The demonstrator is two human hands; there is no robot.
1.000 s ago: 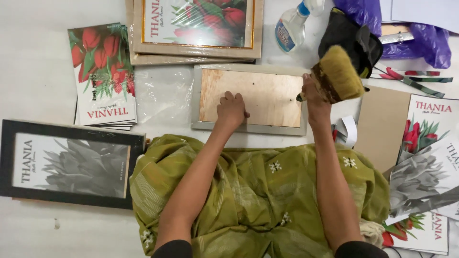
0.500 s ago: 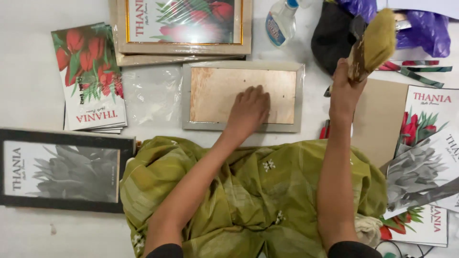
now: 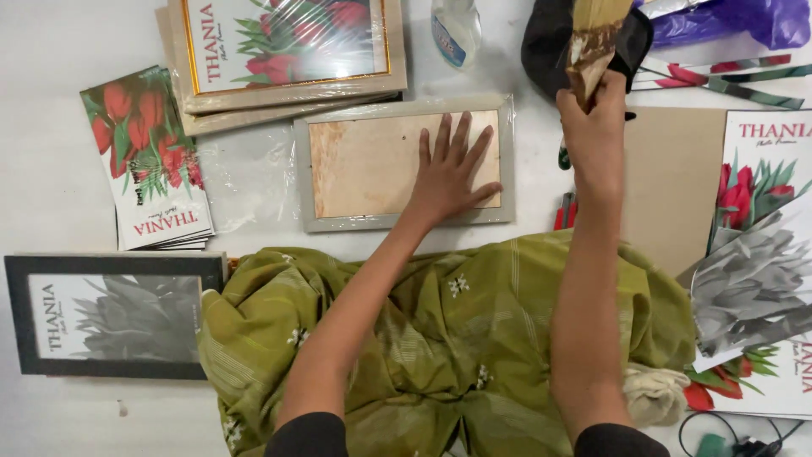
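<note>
Fingers of the left hand [image 3: 448,173] lie spread and flat on the brown backing board of a grey picture frame [image 3: 404,162], which rests face down on the white counter [image 3: 51,127] just ahead of my green-clad lap. Those of the right hand [image 3: 596,127] are curled tight around the handle of a wide brush [image 3: 592,38], held up over a black cloth [image 3: 550,42] at the far edge.

From where I sit, I judge the pressing goes best with the palm kept level, so the board seats evenly in the frame and does not slide (the clear wrap around the rim looks slippery). Keeping the brush well off the board seems wise too.

2 framed red-flower prints [image 3: 283,46] are stacked beyond the frame, the top 1 edged in gold. A pile of red-flower printed sheets [image 3: 148,161] lies to the left, and nearer me a black-framed grey flower print [image 3: 114,315]. A clear spray bottle with a blue label [image 3: 455,30] stands past the frame. More prints, red and grey [image 3: 753,254], overlap on the right beside a plain brown board [image 3: 677,178], with purple plastic [image 3: 744,19] at the far corner.
</note>
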